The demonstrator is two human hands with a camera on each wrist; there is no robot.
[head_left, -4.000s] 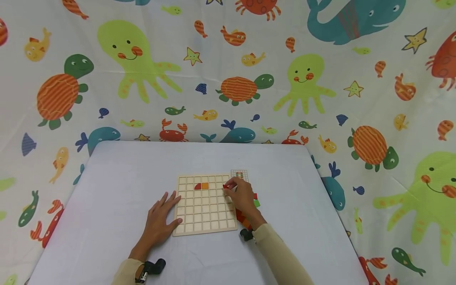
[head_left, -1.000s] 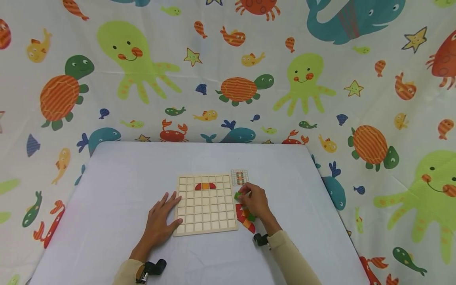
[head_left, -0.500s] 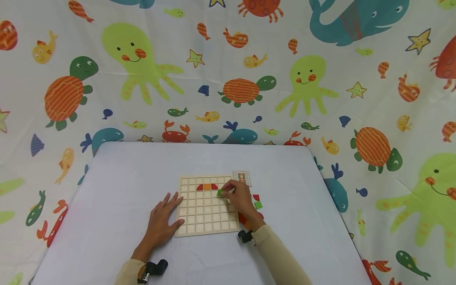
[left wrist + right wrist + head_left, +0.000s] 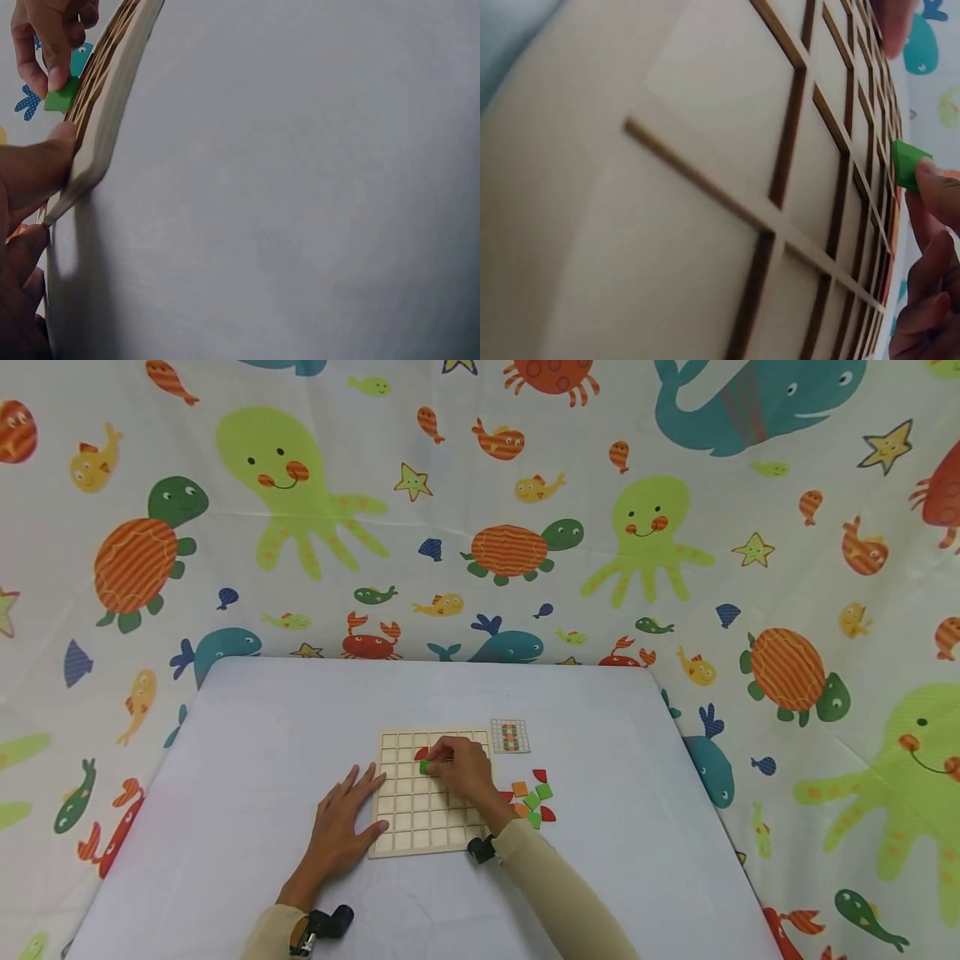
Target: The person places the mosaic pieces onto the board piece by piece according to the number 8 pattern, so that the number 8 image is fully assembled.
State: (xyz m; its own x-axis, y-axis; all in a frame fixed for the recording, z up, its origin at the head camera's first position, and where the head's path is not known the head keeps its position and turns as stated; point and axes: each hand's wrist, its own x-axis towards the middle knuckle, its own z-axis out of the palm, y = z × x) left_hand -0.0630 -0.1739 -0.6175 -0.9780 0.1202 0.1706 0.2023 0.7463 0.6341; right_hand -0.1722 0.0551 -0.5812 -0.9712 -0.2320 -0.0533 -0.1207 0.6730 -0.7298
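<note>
Head view, board (image 4: 422, 821), white table (image 4: 615, 768), sea-animal backdrop (image 4: 450, 468)

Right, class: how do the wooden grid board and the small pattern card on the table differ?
The wooden grid board is much larger than the pattern card. The wooden grid board has raised dividers between its cells, whereas the pattern card's lines look printed. The left hand rests on the wooden grid board's edge, but no hand touches the pattern card. Both show a grid and lie on the white table.
</note>
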